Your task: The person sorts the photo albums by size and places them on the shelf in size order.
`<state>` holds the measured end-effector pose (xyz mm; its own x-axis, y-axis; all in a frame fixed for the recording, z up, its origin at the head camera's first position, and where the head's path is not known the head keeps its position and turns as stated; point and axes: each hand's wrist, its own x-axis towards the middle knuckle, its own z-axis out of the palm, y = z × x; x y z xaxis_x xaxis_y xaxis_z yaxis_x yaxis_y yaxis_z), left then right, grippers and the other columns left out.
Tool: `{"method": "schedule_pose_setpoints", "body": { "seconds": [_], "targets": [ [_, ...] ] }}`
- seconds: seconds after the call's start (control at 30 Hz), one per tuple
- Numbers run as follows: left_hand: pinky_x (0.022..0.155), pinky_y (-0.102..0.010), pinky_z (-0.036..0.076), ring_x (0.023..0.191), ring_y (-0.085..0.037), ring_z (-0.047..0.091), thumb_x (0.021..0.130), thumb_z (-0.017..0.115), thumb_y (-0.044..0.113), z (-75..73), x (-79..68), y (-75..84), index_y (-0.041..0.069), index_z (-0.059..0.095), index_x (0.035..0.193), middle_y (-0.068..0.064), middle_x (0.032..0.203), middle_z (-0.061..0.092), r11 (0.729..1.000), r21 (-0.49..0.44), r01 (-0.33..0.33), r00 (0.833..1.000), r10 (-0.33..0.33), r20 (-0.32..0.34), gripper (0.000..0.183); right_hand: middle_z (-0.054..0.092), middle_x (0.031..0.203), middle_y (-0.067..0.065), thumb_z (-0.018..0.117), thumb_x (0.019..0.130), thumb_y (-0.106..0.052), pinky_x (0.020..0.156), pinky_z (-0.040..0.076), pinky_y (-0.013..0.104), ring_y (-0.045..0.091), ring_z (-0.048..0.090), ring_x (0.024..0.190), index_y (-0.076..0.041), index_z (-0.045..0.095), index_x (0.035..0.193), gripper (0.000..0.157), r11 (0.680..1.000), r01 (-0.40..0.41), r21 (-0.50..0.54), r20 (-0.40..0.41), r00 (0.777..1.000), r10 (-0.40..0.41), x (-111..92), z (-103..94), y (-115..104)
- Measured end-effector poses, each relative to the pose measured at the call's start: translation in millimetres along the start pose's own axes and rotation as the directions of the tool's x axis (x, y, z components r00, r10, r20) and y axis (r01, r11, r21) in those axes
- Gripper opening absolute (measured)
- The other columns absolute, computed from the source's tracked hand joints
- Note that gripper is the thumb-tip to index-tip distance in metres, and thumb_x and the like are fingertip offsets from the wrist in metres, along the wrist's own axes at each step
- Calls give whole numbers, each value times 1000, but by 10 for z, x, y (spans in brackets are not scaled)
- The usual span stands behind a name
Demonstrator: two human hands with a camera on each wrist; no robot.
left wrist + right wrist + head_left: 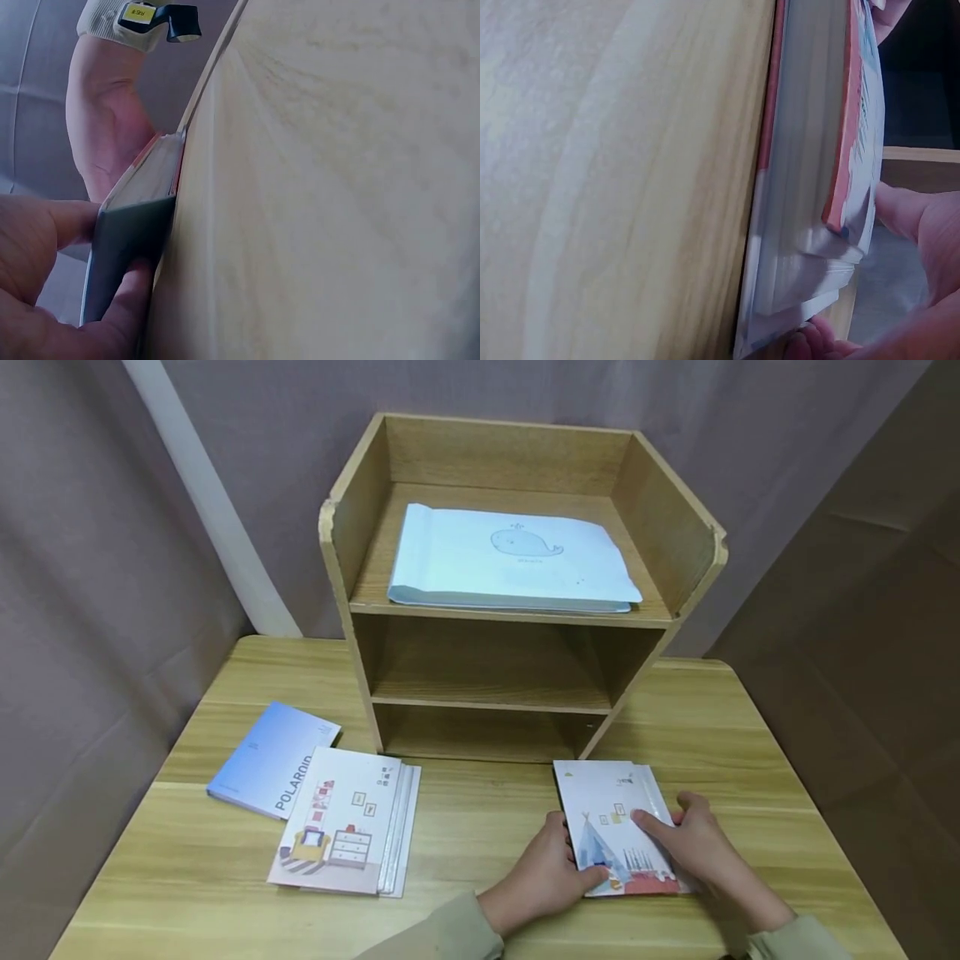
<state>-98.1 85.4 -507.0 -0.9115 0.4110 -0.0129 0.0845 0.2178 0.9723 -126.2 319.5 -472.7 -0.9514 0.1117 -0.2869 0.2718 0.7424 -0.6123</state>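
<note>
A white book with a blue tent drawn on its cover lies at the right front of the wooden table. My left hand grips its spine side near the lower corner, thumb over the cover. On the opposite side my right hand holds the page edge, with the thumb on the cover and the fingers curled at the lower edge. The left wrist view shows the dark spine between thumb and fingers. Pages and a red-edged cover fill the right wrist view, close over the tabletop.
Behind the book stands a wooden shelf with two lower compartments. A whale-cover book lies on its top level. To the left, another white illustrated book overlaps a blue POLAROID book. Grey curtains hang around the table.
</note>
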Motion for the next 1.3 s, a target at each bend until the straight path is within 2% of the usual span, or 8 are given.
{"method": "schedule_pose_setpoints", "body": {
  "seconds": [0.13,0.2,0.43,0.57,0.73,0.83,1.1,1.3],
  "targets": [
    [75,-14,49,82,1,58,77,82,11,-14,-3,21,4,40,125,3,101,56,1000,9,-12,1000,12,2,65,47,112,29,57,90,-59,75,47,34,32,51,97,23,15,138,104,1000,-28,3,0,1000,28,-3,-14,-32],
    [77,-14,49,84,0,58,76,82,10,-18,-8,28,4,40,124,2,102,55,1000,7,-19,1000,19,5,64,49,111,27,56,91,-58,73,48,32,30,52,96,21,23,136,97,999,-39,20,12,999,39,-9,-22,-34],
    [62,-18,52,72,-1,60,78,82,12,-54,-21,-33,6,41,113,6,87,58,990,-125,67,997,-61,57,55,56,97,17,54,92,-58,59,50,30,19,57,76,11,39,128,79,990,-51,133,47,998,45,-58,-30,-29],
    [67,-19,52,77,-2,59,82,79,22,-145,-28,-32,7,45,111,6,88,57,992,-101,82,994,-74,83,47,56,97,15,56,92,-56,60,52,31,18,59,74,7,40,127,74,974,-28,226,18,1000,25,-99,-5,-49],
    [77,-20,51,85,-3,58,88,73,31,-292,-92,40,8,51,111,7,94,56,992,-72,99,991,-92,94,40,64,95,14,62,92,-49,57,57,40,26,66,70,0,37,133,68,915,4,405,11,1000,-9,-152,4,-89],
    [79,-20,51,89,-4,59,89,71,31,-372,-153,95,7,52,113,6,98,58,989,-103,104,989,-92,112,39,68,93,15,66,91,-41,56,57,47,32,68,68,-4,38,130,60,872,23,489,18,999,-36,-180,7,-120],
    [83,-20,50,99,-5,60,92,68,32,-640,-343,127,11,54,127,8,110,60,990,-117,72,988,-55,148,43,70,93,14,68,92,-31,54,56,50,36,69,67,-9,42,125,47,825,142,548,-52,989,-135,-310,41,-356],
    [82,-23,54,102,-11,62,90,70,24,-764,-451,172,9,48,133,2,111,60,971,-240,16,992,14,122,50,71,91,6,63,96,-14,53,56,48,31,69,66,-6,43,122,34,723,298,623,-141,952,-271,-362,141,-607]
  ]
}}
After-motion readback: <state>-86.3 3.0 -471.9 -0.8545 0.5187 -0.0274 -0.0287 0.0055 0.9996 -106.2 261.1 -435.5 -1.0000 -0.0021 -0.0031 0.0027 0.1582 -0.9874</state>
